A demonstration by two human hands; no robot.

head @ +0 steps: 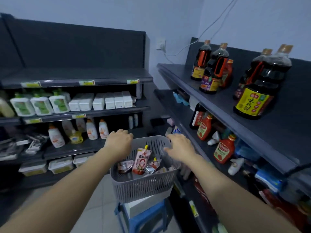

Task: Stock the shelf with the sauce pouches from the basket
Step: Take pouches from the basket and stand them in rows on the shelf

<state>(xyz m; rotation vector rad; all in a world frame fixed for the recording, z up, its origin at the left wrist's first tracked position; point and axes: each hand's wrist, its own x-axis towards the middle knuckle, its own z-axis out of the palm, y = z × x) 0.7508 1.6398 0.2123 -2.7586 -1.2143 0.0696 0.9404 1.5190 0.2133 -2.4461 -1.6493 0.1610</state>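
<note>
Dark shelves (178, 74) are seen at both sides; sauce pouches (141, 161) lie in the basket (143, 187) at lower centre, so stocking is judged unstarted. The right hand (180, 145) is spread open; whether the left hand (118, 143) grips anything cannot be told.

A grey plastic basket (143, 187) with slotted walls stands upright and open-topped on a white block (143, 205) atop a blue stool (146, 217), just beside the dark shelf (217, 100) on the right. Inside it, one red-and-white sauce pouch (141, 161) with a yellow cap stands nearly upright against the far wall. The other pouches (151, 167), red and silvery, lie crumpled on the bottom around it; their number cannot be told.
</note>
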